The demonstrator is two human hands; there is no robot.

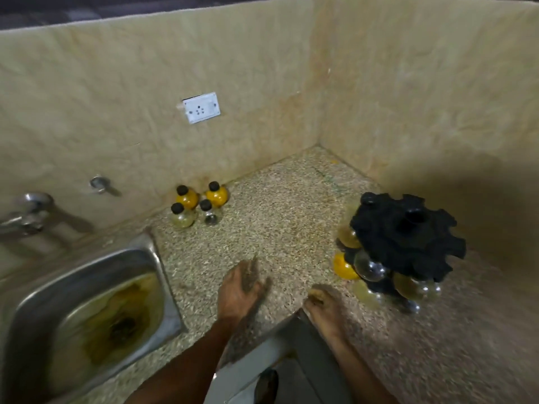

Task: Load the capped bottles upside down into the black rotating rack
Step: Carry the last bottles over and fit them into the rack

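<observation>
Head view: our left hand (242,290) and right hand (325,304) hover over the desk (280,228), fingers blurred, loosely apart, empty. Four capped bottles (198,205) stand beyond the left fingers; black rack (405,237), part-loaded, just past the right fingers.

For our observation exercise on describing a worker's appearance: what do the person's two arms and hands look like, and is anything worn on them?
Both forearms are bare as far as the frame shows: no sleeves, gloves, watch or bracelets are visible. The left hand and right hand are bare too. No rings can be made out, though motion blur smears the fingers, so small details cannot be told.
</observation>
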